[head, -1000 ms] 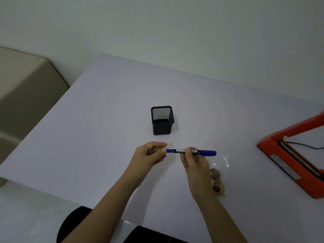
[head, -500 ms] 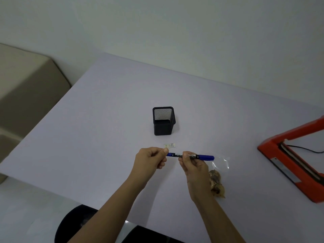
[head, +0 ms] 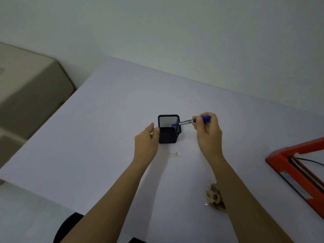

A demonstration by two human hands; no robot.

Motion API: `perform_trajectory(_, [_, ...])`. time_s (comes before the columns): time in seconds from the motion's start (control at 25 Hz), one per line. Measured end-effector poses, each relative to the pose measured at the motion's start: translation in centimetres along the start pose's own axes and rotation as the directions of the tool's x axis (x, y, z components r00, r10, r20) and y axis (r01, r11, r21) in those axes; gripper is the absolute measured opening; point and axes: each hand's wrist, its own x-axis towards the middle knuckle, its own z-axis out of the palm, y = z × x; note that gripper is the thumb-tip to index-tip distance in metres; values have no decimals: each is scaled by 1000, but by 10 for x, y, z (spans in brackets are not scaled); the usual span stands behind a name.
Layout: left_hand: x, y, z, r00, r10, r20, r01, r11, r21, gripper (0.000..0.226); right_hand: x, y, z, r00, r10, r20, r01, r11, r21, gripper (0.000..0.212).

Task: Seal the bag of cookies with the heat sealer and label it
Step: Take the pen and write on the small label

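Brown cookies (head: 214, 196) bunch inside a clear, barely visible bag (head: 206, 204).

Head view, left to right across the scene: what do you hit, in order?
From left: beige box-like unit → left hand → black mesh pen holder → right hand gripping the blue marker → red heat sealer.
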Motion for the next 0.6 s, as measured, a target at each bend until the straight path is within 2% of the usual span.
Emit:
perform_trajectory(0.12, [34, -7, 11, 999, -10, 53, 3, 990, 143, 23, 30, -1, 30, 973, -106, 206, 163, 946, -281, 9])
perform_trajectory(0.2, [47, -16, 19, 995, 4, 101, -26, 974, 226, 23, 41, 11, 48, 926, -23, 376, 187, 894, -408, 15])
perform_trajectory(0.28, [51, -22, 24, 991, 38, 125, -70, 963, 259, 23, 49, 25, 59, 878, 127, 462, 132, 863, -487, 21])
perform_trajectory(0.36, [52, -24, 26, 990, 67, 122, -96, 965, 245, 26, 54, 33, 65, 861, 187, 473, 113, 836, -536, 26])
perform_trajectory(0.48, [51, -26, 30, 990, 90, 107, -114, 963, 244, 28, 59, 36, 70, 906, 53, 421, 245, 744, -621, 26])
perform_trajectory(0.6, [51, -28, 31, 989, 94, 110, -120, 959, 257, 30, 62, 36, 67, 919, -37, 391, 311, 677, -667, 29])
